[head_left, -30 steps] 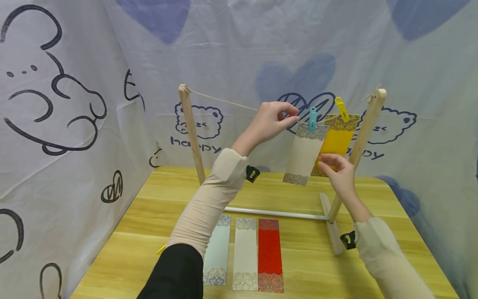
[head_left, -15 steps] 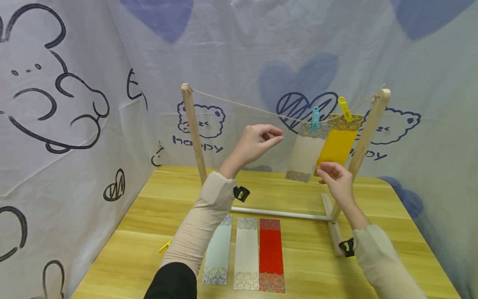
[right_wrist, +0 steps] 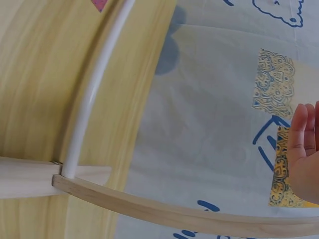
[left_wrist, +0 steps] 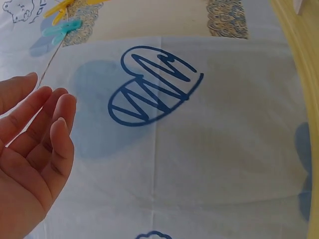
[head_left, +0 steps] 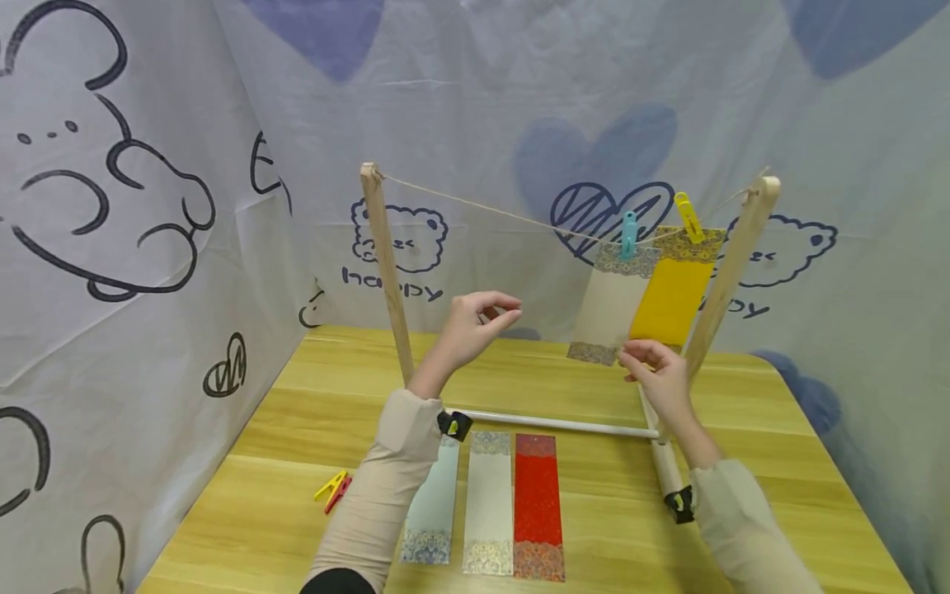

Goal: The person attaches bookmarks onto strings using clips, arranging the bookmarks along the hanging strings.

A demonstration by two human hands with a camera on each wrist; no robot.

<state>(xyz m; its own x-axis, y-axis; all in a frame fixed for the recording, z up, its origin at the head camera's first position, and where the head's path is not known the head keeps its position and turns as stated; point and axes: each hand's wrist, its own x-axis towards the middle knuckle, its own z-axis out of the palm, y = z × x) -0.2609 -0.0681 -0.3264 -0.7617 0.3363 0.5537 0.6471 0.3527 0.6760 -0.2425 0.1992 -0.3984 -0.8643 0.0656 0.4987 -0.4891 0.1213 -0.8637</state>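
Pegged cream card (head_left: 612, 304), ornate at both ends (lacelike, perhaps)

Soft, diffuse light, faint shadows

A long, flat cream card (head_left: 610, 301) with patterned bands at both ends hangs on the right part of a thin beige string (head_left: 482, 205), its top pinched by a light-blue plastic clothespin (head_left: 628, 234). Just to its right, a bright yellow card (head_left: 671, 301) with similar bands hangs from a yellow plastic clothespin (head_left: 688, 218). Both cards slant, lower ends farther left. The right hand (head_left: 660, 375) is by the cream card's lower right corner; whether it touches is unclear. The left hand (head_left: 475, 326), fingers loosely curved, hovers left of the cream card, below the string.
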